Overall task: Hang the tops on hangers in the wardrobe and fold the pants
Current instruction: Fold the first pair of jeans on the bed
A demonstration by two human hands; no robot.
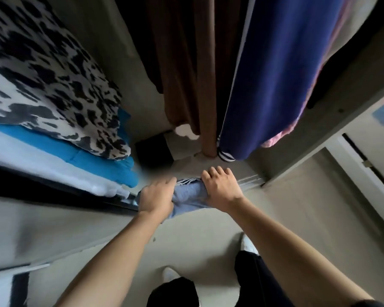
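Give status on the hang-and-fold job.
Done, apparently: brown garment, navy garment and pink garment hang in the wardrobe; a folded stack topped by a spotted piece sits on the left. In hand: left hand and right hand both grip a bunched light blue garment. Left: cannot tell; no waiting clothes in view.

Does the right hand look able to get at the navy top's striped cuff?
Probably yes: the striped cuff hangs just past the right hand, nothing between them, though the hand is busy holding the light blue garment.
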